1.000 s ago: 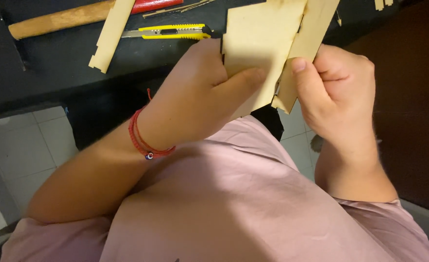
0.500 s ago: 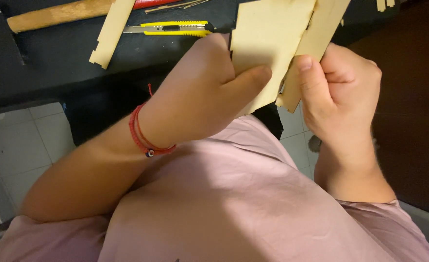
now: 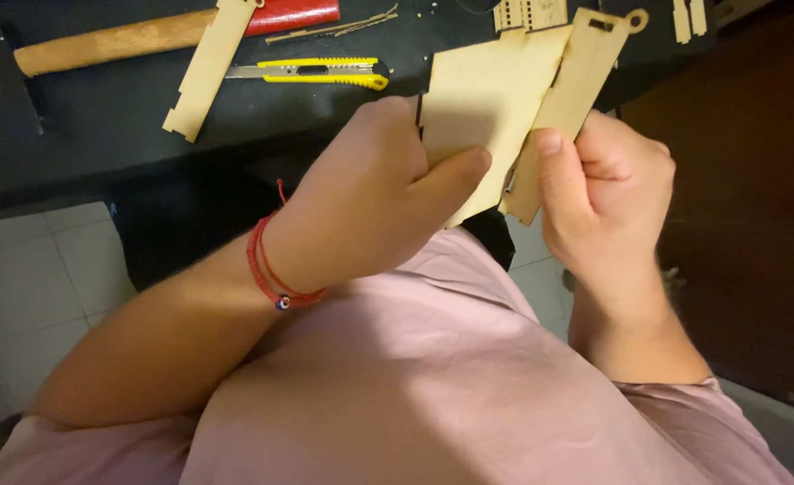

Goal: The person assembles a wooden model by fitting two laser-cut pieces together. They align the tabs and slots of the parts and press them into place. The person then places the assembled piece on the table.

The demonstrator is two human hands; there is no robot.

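My left hand (image 3: 370, 198) grips a flat pale wooden panel (image 3: 487, 99) by its lower edge, thumb pressed on its face. My right hand (image 3: 603, 193) pinches a narrower wooden strip (image 3: 576, 81) with a small ring tab at its top end. The strip lies against the right edge of the panel, and the two pieces overlap. Both are held up in front of my chest, above the edge of a black table (image 3: 100, 126). A red cord bracelet circles my left wrist.
On the black table lie a yellow utility knife (image 3: 320, 72), a notched wooden strip (image 3: 210, 67), a wooden-handled tool (image 3: 114, 40) with a red part, and small wooden pieces (image 3: 693, 18) at the top right. Pale floor tiles (image 3: 46, 269) show at left.
Both hands and the two wooden pieces have shifted slightly right in view. The grip on each piece is the same.
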